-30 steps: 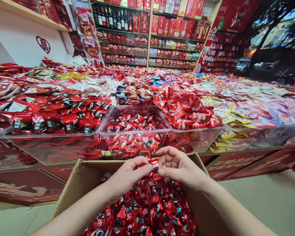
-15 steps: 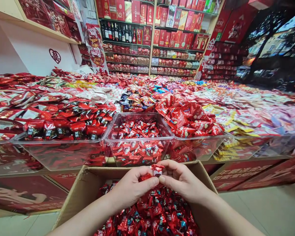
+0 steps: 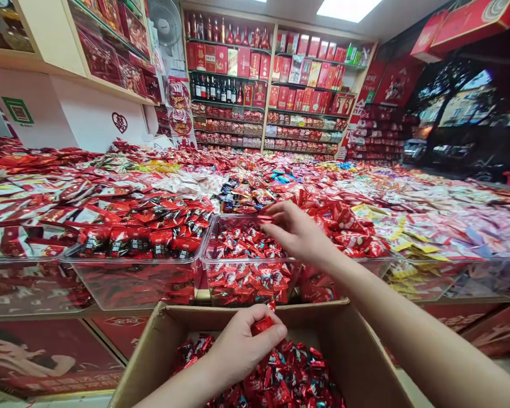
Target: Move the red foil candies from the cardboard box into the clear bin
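Over the cardboard box (image 3: 344, 345), my left hand (image 3: 249, 343) is closed around a red-wrapped candy (image 3: 261, 325), part of which shows between thumb and fingers. My right hand (image 3: 295, 232) reaches over the right rim of the clear plastic bin (image 3: 246, 262). Its thumb and fingers pinch a small red-wrapped candy (image 3: 264, 219). Inside the bin lies a layer of small red candies (image 3: 249, 243) with blue and white marks. Similar candies (image 3: 297, 374) fill the bottom of the box, partly hidden by my left forearm.
A bin of red and black packets (image 3: 131, 241) stands to the left. Larger red packets (image 3: 344, 226) are heaped at the right, then yellow packets (image 3: 408, 243). Behind spreads a wide bed of wrapped sweets, with shelves (image 3: 263, 85) of bottles and boxes at the back.
Both hands were together over the box at one candy. My right hand has moved forward and up to the bin with a candy; my left stays over the box. The view has tilted up.
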Demonstrator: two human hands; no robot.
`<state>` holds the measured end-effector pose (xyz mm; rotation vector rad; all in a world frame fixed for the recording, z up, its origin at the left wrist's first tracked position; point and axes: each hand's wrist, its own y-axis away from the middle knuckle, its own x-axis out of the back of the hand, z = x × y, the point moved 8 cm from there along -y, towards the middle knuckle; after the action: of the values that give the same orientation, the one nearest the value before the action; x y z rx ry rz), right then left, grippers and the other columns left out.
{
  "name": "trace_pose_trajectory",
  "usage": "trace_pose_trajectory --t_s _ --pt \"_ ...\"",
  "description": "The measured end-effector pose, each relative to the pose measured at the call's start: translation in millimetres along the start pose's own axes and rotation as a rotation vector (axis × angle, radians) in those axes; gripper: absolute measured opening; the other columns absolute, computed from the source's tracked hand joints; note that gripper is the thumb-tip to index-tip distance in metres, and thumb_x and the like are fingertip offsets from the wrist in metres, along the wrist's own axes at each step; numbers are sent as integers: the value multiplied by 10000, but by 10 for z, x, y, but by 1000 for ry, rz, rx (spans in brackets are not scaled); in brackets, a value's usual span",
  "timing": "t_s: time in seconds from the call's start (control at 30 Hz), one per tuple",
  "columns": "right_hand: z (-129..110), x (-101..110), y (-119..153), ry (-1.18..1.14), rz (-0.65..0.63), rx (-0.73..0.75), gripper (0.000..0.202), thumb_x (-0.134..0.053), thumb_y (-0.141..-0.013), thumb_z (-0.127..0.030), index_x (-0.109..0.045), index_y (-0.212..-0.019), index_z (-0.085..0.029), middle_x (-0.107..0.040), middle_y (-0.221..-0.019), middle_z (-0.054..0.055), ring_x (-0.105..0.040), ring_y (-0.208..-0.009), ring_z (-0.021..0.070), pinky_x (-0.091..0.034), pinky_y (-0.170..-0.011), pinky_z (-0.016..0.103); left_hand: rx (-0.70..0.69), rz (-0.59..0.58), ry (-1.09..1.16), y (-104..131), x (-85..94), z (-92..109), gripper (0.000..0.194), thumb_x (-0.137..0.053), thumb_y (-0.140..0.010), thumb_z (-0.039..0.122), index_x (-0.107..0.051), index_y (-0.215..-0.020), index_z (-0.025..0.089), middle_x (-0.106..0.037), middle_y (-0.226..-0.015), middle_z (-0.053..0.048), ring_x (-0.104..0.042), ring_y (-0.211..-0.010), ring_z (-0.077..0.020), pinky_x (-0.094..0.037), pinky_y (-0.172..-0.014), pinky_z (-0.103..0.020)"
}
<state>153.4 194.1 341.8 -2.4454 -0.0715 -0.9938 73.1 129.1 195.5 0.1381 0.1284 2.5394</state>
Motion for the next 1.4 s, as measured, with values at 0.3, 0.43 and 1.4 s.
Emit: trace_pose_trajectory --t_s 0.3,0.43,1.4 --pt "579 -768 -561 383 -420 -241 189 -457 -827 -267 -538 -927 -128 -569 -896 36 -559 -741 127 -473 -645 300 -112 13 -82 30 41 64 224 -510 -713 368 -533 -690 146 -477 -609 28 -388 -550 -92 -332 -536 -218" --pt "483 -660 -600 405 -287 -124 169 -490 -805 -240 -541 -916 -123 -571 -897 46 -551 -778 142 -452 -694 324 -138 2 -96 32 33 97 174 -507 -721 316 -535 -684 149 -507 -648 15 -432 -620 -111 -360 -614 -236" --pt "634 -414 1115 -884 -17 -355 189 -585 -705 -342 -531 -728 -163 -533 -630 -26 -487 -560 90 -403 -541 219 -118 -26 66 95 31 312 471 -482 -764 248 -257 -1177 277 -550 -791 4 -518 -651 -119 -404 -630 -259"
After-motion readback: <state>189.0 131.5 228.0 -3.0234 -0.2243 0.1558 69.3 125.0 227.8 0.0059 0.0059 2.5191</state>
